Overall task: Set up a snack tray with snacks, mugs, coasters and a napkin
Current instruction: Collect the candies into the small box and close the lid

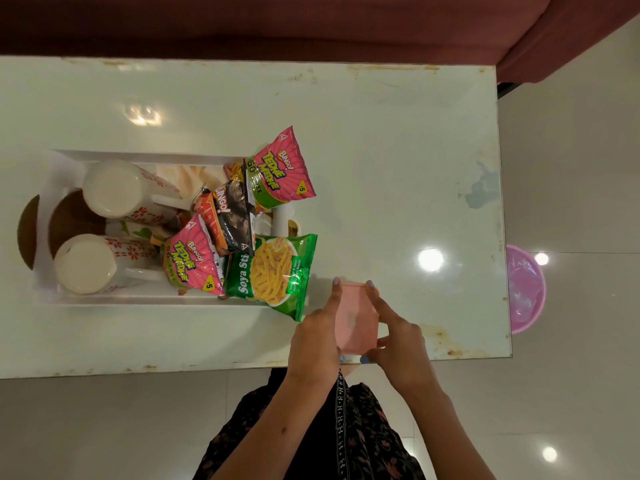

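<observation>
Just right of tray (145,157), pink napkin (355,318) flat on table (381,133); left hand (317,336) and right hand (398,344) pinching its edges; snack packets (273,268), mugs (104,192) inside tray.

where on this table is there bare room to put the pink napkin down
Bare tabletop lies right of the tray and the green Soya Sticks packet, out to the table's right edge. Another bare strip runs behind the tray, toward the sofa. The tray itself is crowded with mugs and packets.
</observation>
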`<action>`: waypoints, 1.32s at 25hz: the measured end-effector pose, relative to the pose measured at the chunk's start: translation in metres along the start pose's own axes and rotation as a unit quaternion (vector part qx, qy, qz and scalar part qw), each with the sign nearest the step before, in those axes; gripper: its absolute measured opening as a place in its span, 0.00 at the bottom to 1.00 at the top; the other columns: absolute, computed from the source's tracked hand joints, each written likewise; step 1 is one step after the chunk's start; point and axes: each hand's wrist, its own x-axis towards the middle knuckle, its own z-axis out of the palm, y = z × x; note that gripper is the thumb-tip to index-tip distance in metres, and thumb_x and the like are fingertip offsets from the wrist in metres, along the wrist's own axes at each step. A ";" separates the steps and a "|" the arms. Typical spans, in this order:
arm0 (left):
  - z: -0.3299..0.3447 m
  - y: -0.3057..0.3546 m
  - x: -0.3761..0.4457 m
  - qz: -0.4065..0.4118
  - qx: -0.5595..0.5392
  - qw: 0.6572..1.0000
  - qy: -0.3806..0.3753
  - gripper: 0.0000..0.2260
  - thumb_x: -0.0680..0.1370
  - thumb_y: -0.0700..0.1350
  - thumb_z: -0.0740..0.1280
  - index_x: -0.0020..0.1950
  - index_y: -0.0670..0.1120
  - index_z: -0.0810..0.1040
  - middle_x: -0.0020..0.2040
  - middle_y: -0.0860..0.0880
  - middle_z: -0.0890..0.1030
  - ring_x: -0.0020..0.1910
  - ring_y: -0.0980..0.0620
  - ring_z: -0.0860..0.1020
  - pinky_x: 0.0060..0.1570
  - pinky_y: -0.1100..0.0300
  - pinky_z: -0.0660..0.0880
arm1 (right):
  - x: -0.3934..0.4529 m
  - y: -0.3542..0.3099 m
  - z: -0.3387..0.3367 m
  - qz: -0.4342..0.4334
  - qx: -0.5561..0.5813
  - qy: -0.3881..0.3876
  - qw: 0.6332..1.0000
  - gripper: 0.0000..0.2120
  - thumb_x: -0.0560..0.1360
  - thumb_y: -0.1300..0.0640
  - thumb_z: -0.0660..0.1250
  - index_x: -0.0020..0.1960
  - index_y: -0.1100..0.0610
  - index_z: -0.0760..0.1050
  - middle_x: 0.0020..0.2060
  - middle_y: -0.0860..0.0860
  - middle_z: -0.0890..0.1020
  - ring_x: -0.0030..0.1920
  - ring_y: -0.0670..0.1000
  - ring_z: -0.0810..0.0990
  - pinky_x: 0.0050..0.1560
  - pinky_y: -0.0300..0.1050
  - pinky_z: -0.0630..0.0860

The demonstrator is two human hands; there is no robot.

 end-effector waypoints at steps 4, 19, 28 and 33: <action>-0.004 -0.001 0.002 0.000 -0.005 1.000 -0.019 0.48 0.69 0.35 0.70 0.73 0.61 0.41 0.43 0.44 0.78 0.43 0.45 0.78 0.48 0.51 0.77 | 0.000 -0.002 0.000 0.004 0.008 0.012 1.000 0.54 0.62 0.74 0.72 0.67 0.29 0.50 0.52 0.52 0.81 0.35 0.51 0.84 0.43 0.50 0.82; -0.003 -0.007 -0.026 0.013 -0.050 0.998 -0.023 0.45 0.72 0.40 0.69 0.74 0.51 0.39 0.62 0.44 0.75 0.59 0.45 0.75 0.56 0.53 0.74 | -0.005 0.019 0.030 0.119 0.170 0.143 0.968 0.16 0.74 0.57 0.68 0.62 0.54 0.74 0.54 0.55 0.82 0.41 0.48 0.83 0.41 0.47 0.82; -0.012 -0.063 -0.078 0.122 -0.102 0.987 -0.032 0.13 0.78 0.46 0.57 0.61 0.53 0.71 0.52 0.52 0.80 0.48 0.57 0.77 0.50 0.63 0.75 | 0.037 -0.023 0.020 0.087 0.263 0.287 0.917 0.14 0.75 0.64 0.67 0.60 0.63 0.77 0.48 0.57 0.81 0.42 0.54 0.82 0.48 0.49 0.80; -0.026 -0.105 -0.090 0.113 -0.165 0.979 -0.041 0.14 0.78 0.46 0.58 0.63 0.52 0.73 0.53 0.54 0.82 0.47 0.62 0.78 0.48 0.70 0.75 | 0.074 -0.056 0.017 0.050 0.246 0.281 0.926 0.13 0.75 0.64 0.66 0.60 0.63 0.77 0.48 0.57 0.80 0.45 0.57 0.80 0.47 0.49 0.80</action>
